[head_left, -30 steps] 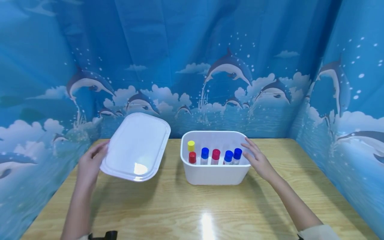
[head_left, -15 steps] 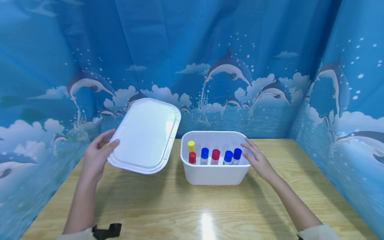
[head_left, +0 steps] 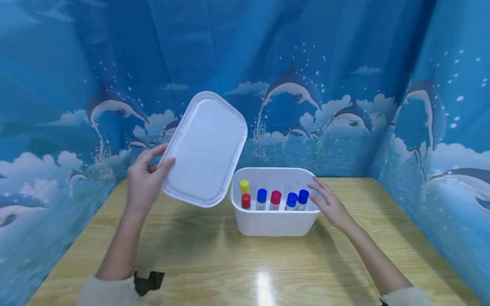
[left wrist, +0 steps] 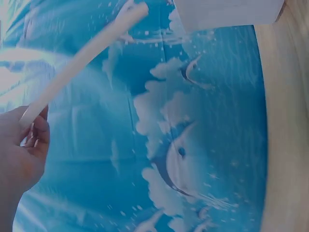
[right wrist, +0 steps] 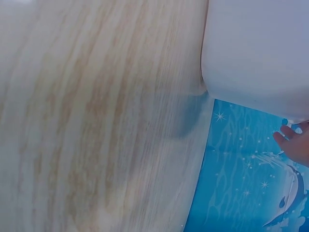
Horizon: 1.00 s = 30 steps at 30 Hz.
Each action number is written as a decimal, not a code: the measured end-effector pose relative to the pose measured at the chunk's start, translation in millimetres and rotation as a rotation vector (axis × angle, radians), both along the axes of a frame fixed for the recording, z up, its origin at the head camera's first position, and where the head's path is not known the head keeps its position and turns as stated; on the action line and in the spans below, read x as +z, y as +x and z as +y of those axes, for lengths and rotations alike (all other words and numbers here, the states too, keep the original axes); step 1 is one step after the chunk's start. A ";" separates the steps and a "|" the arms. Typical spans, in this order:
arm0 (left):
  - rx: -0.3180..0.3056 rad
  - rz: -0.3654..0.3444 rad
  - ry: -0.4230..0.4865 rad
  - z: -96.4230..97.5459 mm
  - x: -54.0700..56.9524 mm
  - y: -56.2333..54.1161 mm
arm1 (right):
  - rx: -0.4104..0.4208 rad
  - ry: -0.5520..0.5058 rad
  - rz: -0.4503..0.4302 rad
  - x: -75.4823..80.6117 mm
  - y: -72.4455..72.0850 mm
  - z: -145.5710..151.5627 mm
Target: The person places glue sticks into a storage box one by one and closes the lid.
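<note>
In the head view my left hand (head_left: 145,178) pinches a white plastic lid (head_left: 206,148) by its left edge, thumb on the near face. The lid is tilted up above the table, left of a white plastic box (head_left: 272,223). From the left wrist, the lid (left wrist: 87,55) appears edge-on. Inside the box stand several small clear tubes with caps: a yellow cap (head_left: 244,186), red caps such as this one (head_left: 275,197), and blue caps such as this one (head_left: 262,195). My right hand (head_left: 333,208) touches the box's right rim with its fingers extended.
The box stands on a wood-grain table (head_left: 214,272), near its back edge. Blue curtains (head_left: 183,55) printed with dolphins enclose the table at the back and sides. A black strap piece (head_left: 149,282) is on the left sleeve (head_left: 109,291).
My left hand has raised the lid and carried it to the right, toward the box, tilting it more upright. The right hand and the box have stayed in place.
</note>
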<state>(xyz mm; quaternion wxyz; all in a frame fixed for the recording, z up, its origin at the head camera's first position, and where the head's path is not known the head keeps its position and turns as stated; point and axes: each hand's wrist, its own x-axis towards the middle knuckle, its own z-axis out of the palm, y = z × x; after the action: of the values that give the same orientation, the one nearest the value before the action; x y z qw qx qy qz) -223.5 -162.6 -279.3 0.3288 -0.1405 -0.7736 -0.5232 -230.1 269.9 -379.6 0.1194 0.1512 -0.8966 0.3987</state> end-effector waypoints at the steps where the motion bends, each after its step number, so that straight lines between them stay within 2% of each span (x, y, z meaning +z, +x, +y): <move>1: 0.001 0.073 -0.033 5.0 2.0 -0.1 | -0.004 0.010 0.009 0.3 -0.1 0.4; 4: 0.007 0.298 -0.156 19.0 7.2 -1.0 | -0.023 0.015 0.053 2.4 -0.3 0.4; 7: -0.001 0.481 -0.279 31.6 10.3 -3.1 | -0.047 -0.042 0.088 9.5 0.7 -2.2; 11: -0.042 0.679 -0.500 45.8 9.0 -7.3 | -0.029 -0.201 0.091 29.5 3.1 -8.5; 13: -0.069 0.790 -0.644 52.3 6.0 -9.8 | 0.013 -0.291 0.058 43.1 4.5 -11.7; 15: -0.071 0.919 -0.791 59.0 1.3 -12.3 | 0.109 -0.440 -0.009 57.4 5.3 -14.2; 18: -0.063 1.121 -0.970 68.7 -7.9 -17.4 | 0.272 -0.707 -0.191 76.7 7.2 -15.4; 20: -0.058 1.242 -1.047 74.5 -15.0 -20.6 | 0.353 -0.911 -0.335 86.5 8.2 -15.1; 21: -0.065 1.288 -1.070 77.2 -18.5 -21.8 | 0.372 -0.977 -0.395 89.9 8.9 -14.7; 23: -0.096 1.355 -1.102 82.6 -25.4 -23.5 | 0.378 -1.079 -0.482 93.7 10.0 -13.9; 25: -0.116 1.397 -1.125 86.7 -31.6 -24.7 | 0.351 -1.110 -0.508 93.4 10.7 -13.0; 27: -0.140 1.396 -1.133 89.6 -36.4 -25.7 | 0.317 -1.109 -0.506 90.2 11.9 -12.2; 30: -0.171 1.331 -1.130 90.9 -41.5 -27.5 | 0.260 -1.101 -0.480 83.2 13.8 -10.9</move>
<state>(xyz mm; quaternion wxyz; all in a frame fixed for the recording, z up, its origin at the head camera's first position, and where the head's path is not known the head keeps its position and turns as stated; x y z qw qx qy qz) -251.0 -71.7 -320.8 0.5526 -0.6159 -0.5514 0.1061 -216.3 259.1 -296.5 -0.0751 0.0815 -0.5349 0.8376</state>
